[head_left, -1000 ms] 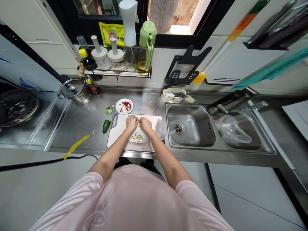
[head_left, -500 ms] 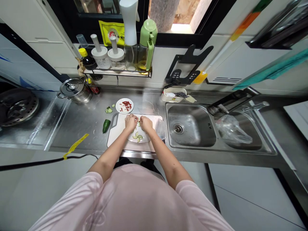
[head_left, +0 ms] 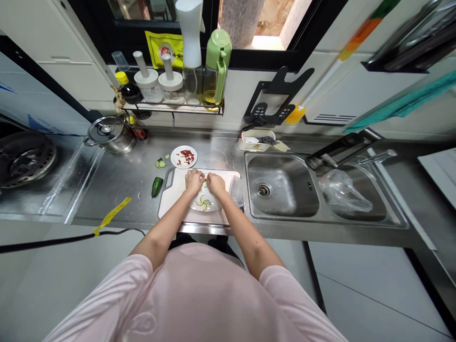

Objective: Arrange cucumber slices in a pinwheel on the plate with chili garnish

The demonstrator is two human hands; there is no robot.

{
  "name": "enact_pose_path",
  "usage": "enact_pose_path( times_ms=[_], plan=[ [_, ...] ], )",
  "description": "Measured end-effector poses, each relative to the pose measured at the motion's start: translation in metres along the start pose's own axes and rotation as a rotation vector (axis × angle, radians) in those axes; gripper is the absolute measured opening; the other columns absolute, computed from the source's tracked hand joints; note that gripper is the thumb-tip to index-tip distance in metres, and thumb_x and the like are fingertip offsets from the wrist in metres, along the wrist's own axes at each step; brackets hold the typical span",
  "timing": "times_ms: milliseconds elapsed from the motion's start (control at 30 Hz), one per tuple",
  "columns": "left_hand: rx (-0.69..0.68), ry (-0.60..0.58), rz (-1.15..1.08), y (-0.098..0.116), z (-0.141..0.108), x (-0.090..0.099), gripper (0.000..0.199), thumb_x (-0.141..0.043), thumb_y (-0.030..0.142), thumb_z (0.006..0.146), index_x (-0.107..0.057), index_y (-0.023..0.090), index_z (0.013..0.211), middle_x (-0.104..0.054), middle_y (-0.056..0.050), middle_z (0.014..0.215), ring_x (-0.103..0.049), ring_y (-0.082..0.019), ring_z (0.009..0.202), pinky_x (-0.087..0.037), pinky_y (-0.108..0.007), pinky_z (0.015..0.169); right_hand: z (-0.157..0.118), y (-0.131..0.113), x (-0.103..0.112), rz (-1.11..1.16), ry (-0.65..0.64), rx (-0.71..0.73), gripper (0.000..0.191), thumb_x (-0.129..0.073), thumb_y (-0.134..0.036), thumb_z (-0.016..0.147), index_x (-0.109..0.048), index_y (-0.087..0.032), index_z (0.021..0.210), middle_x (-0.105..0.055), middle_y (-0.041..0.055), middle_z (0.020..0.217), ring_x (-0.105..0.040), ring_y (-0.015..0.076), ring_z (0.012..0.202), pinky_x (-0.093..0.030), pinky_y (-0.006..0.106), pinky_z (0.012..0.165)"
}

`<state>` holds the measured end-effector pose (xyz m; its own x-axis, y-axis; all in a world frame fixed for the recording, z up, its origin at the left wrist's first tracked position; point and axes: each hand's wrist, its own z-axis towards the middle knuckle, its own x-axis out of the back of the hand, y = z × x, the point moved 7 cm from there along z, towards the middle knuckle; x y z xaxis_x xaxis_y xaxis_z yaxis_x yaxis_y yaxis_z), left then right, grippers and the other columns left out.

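On the white cutting board lies a white plate with thin cucumber slices fanned out near its front. My left hand and my right hand meet over the plate's far part, fingertips pinched close together. A small green slice shows just below the fingertips; what they pinch is too small and covered to make out. Behind the board stands a small white plate of chopped red bits. A cleaver rests at the board's right side, partly behind my right arm.
A cucumber piece and several offcuts lie left of the board. Farther left stands a lidded steel pot. To the right is a double sink with a plastic bag. A condiment rack hangs behind.
My hands stay pinched together in nearly the same place over the plate. The view has shifted very slightly; the slices and other objects have not visibly moved.
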<state>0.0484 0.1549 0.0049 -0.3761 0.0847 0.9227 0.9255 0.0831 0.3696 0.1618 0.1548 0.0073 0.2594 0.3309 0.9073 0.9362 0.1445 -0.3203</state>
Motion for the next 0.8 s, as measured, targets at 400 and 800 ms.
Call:
enact_pose_path(
  times_ms=[400,800],
  plan=[
    [-0.015,0.025,-0.01,-0.002,-0.0004,-0.0008,0.013,-0.06,0.029,0.086,-0.069,0.026,0.095,-0.06,-0.007,0.112,-0.047,-0.026,0.111,-0.038,-0.037,0.091,-0.0029,-0.0001,-0.0008,0.014,0.016,0.02,0.025,-0.04,-0.027,0.097,-0.059,-0.019,0.113,-0.066,0.0108,0.114,-0.061,0.0214,0.1,-0.041,0.028,0.079],
    [0.008,0.024,-0.019,-0.0034,-0.0003,0.0005,0.015,-0.058,0.029,0.087,-0.07,0.027,0.095,-0.06,-0.007,0.111,-0.047,-0.025,0.112,-0.038,-0.037,0.092,-0.0047,-0.0001,0.0027,0.023,0.015,0.023,0.026,-0.04,-0.026,0.097,-0.058,-0.02,0.113,-0.065,0.0108,0.114,-0.061,0.0205,0.099,-0.041,0.027,0.078]
  ],
)
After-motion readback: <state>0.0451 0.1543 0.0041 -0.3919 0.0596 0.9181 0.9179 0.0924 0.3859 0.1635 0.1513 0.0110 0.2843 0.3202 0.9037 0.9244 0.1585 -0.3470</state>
